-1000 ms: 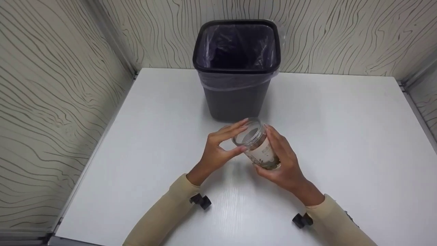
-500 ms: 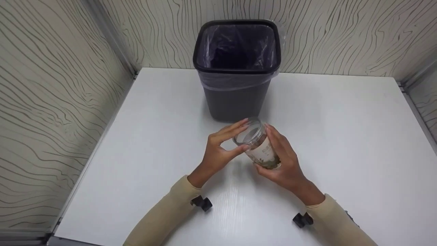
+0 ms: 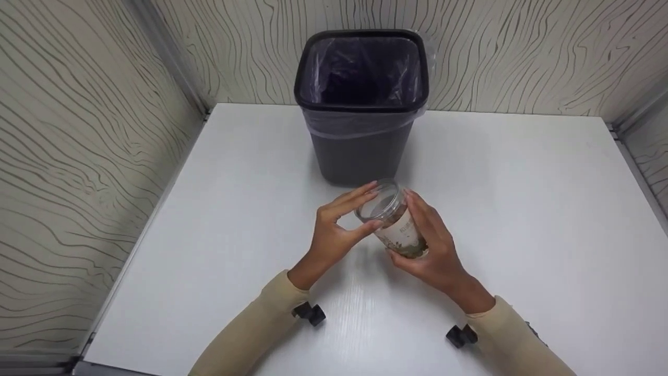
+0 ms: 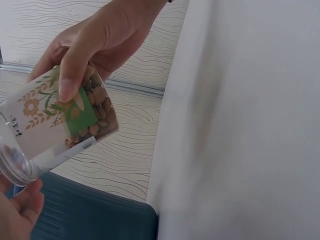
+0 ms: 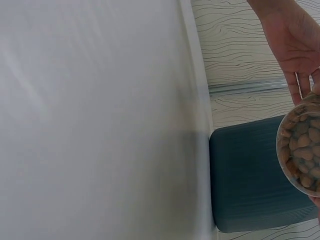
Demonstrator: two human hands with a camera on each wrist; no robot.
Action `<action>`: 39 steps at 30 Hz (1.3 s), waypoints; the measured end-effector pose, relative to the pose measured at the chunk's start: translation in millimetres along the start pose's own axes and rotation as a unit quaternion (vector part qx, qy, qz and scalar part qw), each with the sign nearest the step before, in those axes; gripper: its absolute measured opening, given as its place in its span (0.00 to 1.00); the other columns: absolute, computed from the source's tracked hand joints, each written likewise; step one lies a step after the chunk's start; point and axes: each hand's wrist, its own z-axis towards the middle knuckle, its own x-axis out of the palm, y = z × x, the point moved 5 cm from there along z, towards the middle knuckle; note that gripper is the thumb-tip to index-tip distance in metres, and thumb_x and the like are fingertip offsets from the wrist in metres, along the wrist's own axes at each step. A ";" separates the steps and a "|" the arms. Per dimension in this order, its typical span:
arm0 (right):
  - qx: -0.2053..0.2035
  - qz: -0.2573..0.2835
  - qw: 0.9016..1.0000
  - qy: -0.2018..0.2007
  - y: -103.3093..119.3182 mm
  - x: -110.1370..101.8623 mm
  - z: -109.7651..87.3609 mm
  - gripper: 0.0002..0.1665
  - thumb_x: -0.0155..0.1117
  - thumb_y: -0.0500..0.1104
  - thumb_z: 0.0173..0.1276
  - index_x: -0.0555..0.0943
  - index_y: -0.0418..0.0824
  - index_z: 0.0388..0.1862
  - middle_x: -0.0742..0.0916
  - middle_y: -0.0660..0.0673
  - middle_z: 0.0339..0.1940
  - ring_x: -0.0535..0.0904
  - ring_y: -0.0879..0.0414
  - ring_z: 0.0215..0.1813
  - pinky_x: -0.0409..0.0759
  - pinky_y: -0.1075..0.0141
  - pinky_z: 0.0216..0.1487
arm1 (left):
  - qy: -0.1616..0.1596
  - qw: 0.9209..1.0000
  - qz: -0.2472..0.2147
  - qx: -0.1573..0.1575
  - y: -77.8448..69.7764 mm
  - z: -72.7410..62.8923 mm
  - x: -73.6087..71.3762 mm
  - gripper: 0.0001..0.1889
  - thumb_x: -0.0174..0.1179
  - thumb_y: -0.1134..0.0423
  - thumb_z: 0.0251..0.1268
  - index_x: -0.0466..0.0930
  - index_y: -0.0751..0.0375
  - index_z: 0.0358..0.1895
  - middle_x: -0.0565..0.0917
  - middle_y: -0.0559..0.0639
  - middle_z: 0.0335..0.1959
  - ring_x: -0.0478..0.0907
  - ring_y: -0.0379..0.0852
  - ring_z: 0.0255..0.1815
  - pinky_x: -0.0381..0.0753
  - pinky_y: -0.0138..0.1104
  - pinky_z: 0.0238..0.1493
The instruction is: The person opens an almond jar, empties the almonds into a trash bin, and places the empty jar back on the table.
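Even light, soft shadows, glare on tabletop [image 3: 355, 324]

The table [image 3: 522, 219] is showing white. Toward its twelve o'clock edge, a bin [image 3: 360, 154] is standing upright on it.

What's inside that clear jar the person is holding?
Brown, almond-like nuts show through the jar, at its bottom and beside its label. What lies behind that label or the right hand is covered.

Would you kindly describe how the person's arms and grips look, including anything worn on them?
The left sleeve and right sleeve are long and beige. A small black left fitting and similar right fitting sit near their ends. The left grip and right grip wear no gloves.
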 end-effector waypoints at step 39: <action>0.007 0.031 0.999 -0.002 12.5 -3.5 3.3 0.56 0.80 0.42 0.49 0.64 0.22 0.72 0.71 0.26 0.72 0.70 0.45 0.72 0.70 0.65 0.69 | 0.090 0.983 -0.151 0.054 34.9 -1.3 1.8 0.33 0.72 0.51 0.63 0.76 0.63 0.68 0.71 0.64 0.73 0.68 0.63 0.73 0.65 0.56 0.73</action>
